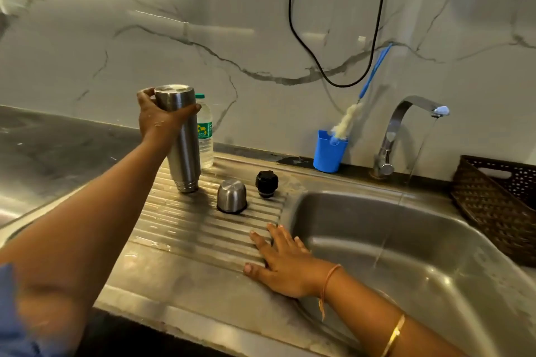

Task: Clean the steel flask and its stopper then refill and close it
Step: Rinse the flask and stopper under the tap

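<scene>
The steel flask (182, 148) stands upside down on the ribbed drainboard (185, 229), mouth down, base up. My left hand (158, 117) grips it near the upturned base. To its right on the drainboard sit the steel cup lid (231, 195), upside down, and the black stopper (266, 183). My right hand (282, 262) rests flat, fingers spread, on the drainboard at the sink's left edge and holds nothing.
A plastic water bottle (205, 136) stands just behind the flask. A blue holder (329, 152) with a bottle brush (346, 123) stands by the wall. Water runs from the tap (406, 130) into the steel sink (420, 240). A brown basket (499, 206) sits at right.
</scene>
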Available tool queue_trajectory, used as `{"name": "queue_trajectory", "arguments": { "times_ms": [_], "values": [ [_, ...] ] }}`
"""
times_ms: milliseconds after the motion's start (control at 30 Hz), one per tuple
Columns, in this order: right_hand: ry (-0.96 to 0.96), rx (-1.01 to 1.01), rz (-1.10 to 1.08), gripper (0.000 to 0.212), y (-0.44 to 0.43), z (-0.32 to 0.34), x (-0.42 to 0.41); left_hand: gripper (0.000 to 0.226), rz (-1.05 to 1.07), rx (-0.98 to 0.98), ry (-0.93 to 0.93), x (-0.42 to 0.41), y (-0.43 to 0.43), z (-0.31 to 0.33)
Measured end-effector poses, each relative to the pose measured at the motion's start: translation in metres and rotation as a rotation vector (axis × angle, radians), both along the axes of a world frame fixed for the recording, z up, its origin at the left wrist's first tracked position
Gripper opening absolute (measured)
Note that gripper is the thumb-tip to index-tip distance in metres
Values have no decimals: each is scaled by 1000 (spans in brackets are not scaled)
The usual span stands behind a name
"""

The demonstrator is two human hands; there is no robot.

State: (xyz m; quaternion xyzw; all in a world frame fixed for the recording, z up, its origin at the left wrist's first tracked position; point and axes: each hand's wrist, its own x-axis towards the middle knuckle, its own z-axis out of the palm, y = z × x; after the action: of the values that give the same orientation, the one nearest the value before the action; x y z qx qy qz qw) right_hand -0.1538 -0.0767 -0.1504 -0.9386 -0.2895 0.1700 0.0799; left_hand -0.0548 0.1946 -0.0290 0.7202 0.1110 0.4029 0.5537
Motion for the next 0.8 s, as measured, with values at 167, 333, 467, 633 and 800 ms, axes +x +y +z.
{"name": "queue_trajectory", "arguments": {
  "times_ms": [167,333,467,633,800],
  "values": [
    [7,-5,9,73,-1,1,1,85,-57,18,23,15,6,-5],
    [27,-7,17,73,-2,2,0,83,-97,71,62,18,7,-7],
    [31,-3,20,73,-2,3,0,86,-117,95,99,19,9,-12],
    [31,0,19,73,-2,3,-1,94,-168,104,103,17,13,-17],
    [15,15,25,73,-3,2,-1,84,-9,40,-2,10,8,-20]
  ]
}}
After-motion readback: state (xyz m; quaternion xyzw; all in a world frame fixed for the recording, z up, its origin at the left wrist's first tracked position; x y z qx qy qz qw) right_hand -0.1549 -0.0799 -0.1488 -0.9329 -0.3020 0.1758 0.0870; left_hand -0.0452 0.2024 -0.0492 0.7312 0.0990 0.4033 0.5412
